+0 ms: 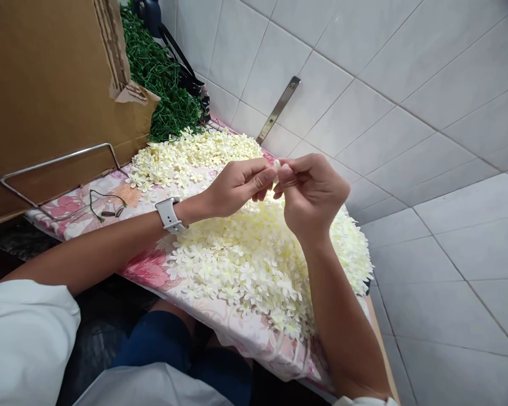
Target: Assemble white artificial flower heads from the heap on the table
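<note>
Both hands meet fingertip to fingertip above a large heap of white and pale yellow flowers. My left hand, below a wrist watch with a white strap, has its fingers closed in a pinch. My right hand is pinched too. A tiny white piece shows between the fingertips of the two hands; which hand grips it is hard to tell. Behind my left hand lies a second pile of pale yellow flowers on the floral tablecloth.
A cardboard box stands at the left, a bent metal wire frame before it. Green artificial stems are heaped at the back near a black bag. A tiled wall borders the table's right side.
</note>
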